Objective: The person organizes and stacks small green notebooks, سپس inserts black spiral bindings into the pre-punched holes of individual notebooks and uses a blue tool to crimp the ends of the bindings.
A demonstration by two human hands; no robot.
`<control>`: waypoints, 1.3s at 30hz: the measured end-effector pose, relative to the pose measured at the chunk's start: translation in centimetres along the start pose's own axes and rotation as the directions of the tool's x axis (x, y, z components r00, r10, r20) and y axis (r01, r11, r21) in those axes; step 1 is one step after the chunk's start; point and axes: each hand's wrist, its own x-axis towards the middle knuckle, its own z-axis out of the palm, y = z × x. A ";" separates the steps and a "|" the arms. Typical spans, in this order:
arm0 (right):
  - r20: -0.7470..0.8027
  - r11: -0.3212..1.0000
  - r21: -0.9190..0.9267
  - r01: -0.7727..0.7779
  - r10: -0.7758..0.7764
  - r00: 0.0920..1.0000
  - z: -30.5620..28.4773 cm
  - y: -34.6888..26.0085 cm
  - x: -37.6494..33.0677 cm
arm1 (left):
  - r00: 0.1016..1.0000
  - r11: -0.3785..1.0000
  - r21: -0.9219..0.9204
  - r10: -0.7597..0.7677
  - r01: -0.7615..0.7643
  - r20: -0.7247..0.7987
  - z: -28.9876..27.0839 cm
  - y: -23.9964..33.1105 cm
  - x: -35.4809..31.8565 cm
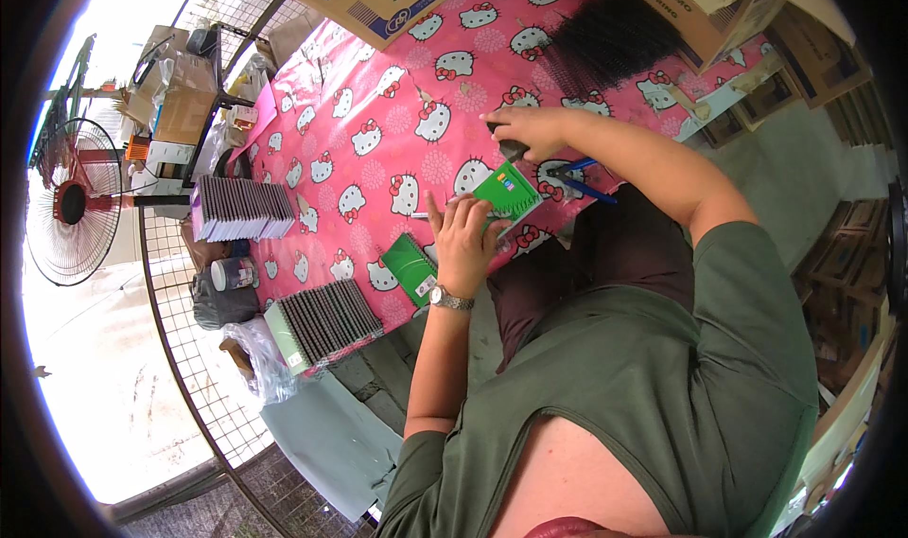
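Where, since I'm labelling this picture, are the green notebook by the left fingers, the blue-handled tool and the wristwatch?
Green notebook point(514, 196): head view, on its green cover.
Blue-handled tool point(591, 192): head view, on its lower handle.
Wristwatch point(437, 295): head view, on its dial.

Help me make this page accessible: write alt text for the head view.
A person's left hand touches a small green spiral notebook on a pink cat-print tablecloth, while the right hand grips a dark object beyond it. A blue-handled tool lies to the right; another green notebook and notebook stacks sit left.
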 end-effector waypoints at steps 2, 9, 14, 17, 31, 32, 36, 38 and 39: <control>-0.076 0.992 0.114 -0.053 0.062 0.995 -0.4 -0.3 0.3 | 0.996 0.990 0.113 -0.075 0.080 -0.052 -0.4 0.1 -0.3; -0.214 0.911 0.143 -0.388 0.411 0.886 -0.7 -2.2 -2.3 | 0.979 0.985 0.014 -0.168 0.171 -0.115 0.8 0.0 -0.4; 0.149 0.228 0.963 -0.144 -0.004 0.989 -2.8 -5.8 -2.7 | 0.984 0.992 -0.033 -0.122 0.119 -0.128 0.7 -0.1 -0.4; 0.233 0.230 0.951 -0.206 -0.099 0.967 -2.4 -8.1 -3.2 | 0.986 0.993 -0.049 -0.111 0.105 -0.123 0.6 0.0 -0.2; 0.237 0.491 0.855 -0.166 -0.085 0.968 -4.6 -9.1 -2.0 | 0.977 0.988 -0.094 -0.136 0.122 -0.166 0.3 0.0 -0.7; 0.165 0.309 0.945 -0.105 -0.176 0.971 -4.2 -9.2 -1.9 | 0.975 0.983 -0.123 -0.158 0.139 -0.156 0.2 -0.4 -0.8; 0.204 0.246 0.953 -0.179 -0.077 0.976 -3.7 -9.3 -1.5 | 0.970 0.963 -0.211 -0.201 0.170 -0.137 -0.4 -2.2 -1.2; 0.112 -0.062 0.989 -0.131 -0.251 0.961 -4.0 -10.0 -1.4 | 0.962 0.938 -0.283 -0.242 0.199 -0.125 -1.0 -2.6 -1.7; 0.224 0.238 0.954 -0.180 -0.177 0.958 -4.5 -10.1 -1.1 | 0.964 0.943 -0.267 -0.237 0.198 -0.124 -1.0 -3.0 -1.8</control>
